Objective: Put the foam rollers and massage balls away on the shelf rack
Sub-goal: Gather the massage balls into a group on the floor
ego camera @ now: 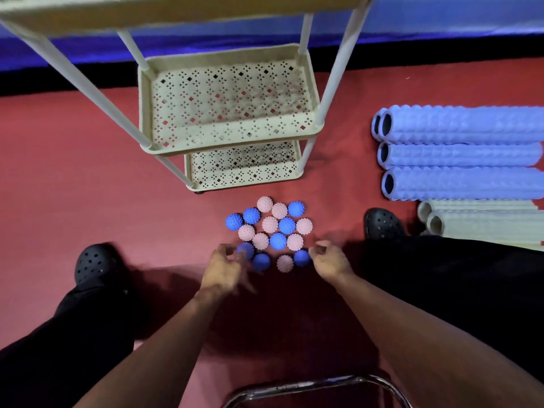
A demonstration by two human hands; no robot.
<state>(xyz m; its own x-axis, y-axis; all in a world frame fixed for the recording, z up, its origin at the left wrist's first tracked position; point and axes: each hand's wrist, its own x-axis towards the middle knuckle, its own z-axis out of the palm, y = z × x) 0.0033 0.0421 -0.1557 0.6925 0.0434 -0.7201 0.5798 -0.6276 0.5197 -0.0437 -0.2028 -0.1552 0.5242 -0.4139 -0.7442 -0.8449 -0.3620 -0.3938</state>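
Several spiky massage balls (270,224), blue and pink, lie clustered on the red floor in front of a cream shelf rack (232,134) with perforated trays. My left hand (223,267) hovers at the cluster's near left edge, fingers loosely curled, blurred, beside a blue ball (246,250). My right hand (328,260) is at the near right edge, fingers curled next to another blue ball (301,257); neither hand plainly holds a ball. Several light blue foam rollers (462,154) lie at the right, with cream rollers (482,222) below them.
My feet in black clogs (94,262) (382,223) stand on either side of the balls. A chrome tube frame (318,384) curves at the bottom edge. A blue wall with black skirting runs behind the rack.
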